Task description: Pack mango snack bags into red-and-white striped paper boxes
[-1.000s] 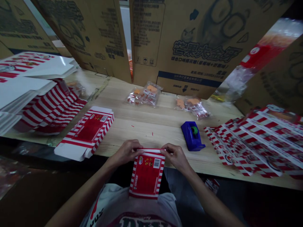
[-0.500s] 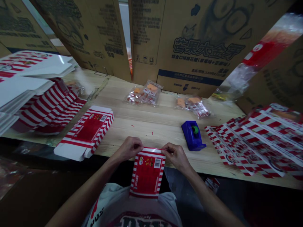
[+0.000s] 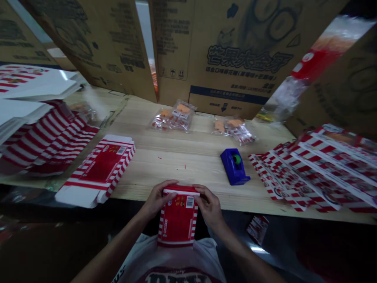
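A red box (image 3: pixel 179 222) with white stripes and a barcode is held upright against my body, just off the front edge of the table. My left hand (image 3: pixel 160 198) grips its top left corner, thumb on the printed face and fingers behind. At the top right corner my right hand (image 3: pixel 208 202) grips the same box, its thumb near the barcode. A blue tape dispenser (image 3: pixel 235 169) with a green roll sits on the table beyond my right hand. Another red striped box (image 3: pixel 101 165) lies to the left, a white flap sticking out toward me.
Big brown cartons (image 3: pixel 232 51) stand along the back. Small clear-wrapped packets (image 3: pixel 176 116) and more wrapped packets (image 3: pixel 235 127) lie before them. Striped boxes (image 3: pixel 318 169) are stacked at right, with flat white-and-red cardboard (image 3: pixel 35 88) piled at left. A packet (image 3: pixel 258 229) lies below the table.
My hands have shifted from pinching along the top edge to gripping the box's upper corners, thumbs on its front. The whole view has moved slightly.
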Motion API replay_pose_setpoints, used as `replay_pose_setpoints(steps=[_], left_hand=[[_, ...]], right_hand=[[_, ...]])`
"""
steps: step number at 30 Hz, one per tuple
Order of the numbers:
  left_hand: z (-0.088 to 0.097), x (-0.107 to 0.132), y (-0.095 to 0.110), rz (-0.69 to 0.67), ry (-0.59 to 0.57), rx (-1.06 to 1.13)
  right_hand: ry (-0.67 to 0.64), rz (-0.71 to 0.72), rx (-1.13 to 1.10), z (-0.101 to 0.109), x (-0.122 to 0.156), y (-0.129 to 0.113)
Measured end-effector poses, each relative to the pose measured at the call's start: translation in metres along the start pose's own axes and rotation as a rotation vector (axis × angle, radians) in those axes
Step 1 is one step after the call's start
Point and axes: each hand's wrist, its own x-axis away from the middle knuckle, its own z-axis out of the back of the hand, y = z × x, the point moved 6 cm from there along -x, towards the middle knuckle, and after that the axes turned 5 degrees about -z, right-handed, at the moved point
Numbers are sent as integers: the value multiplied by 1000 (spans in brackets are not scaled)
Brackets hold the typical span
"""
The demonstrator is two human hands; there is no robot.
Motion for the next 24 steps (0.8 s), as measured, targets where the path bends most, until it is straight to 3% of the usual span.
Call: replay_pose_setpoints(steps=[2, 3, 7, 8, 10, 14, 20, 24], left_hand=[[1, 0, -4, 89, 75, 65], [5, -1, -5, 117, 108, 75], [23, -14, -1, 196, 194, 153], [27, -19, 1, 205, 200, 170], [33, -27, 8, 207, 202, 172], [40, -41, 25, 197, 131, 88], [44, -49, 52, 200, 12, -89], [42, -48, 44, 287, -72, -88]], right_hand=[[27, 35, 62, 16, -3, -1], [104, 66, 116, 35, -7, -3], [626, 89, 345, 144, -18, -3], [684, 40, 361, 167, -22, 3], [635, -90, 295, 196, -34, 22], [507, -197, 97, 199, -52, 51], [658, -179, -116, 184, -37, 56], [709, -132, -321, 178, -14, 64]])
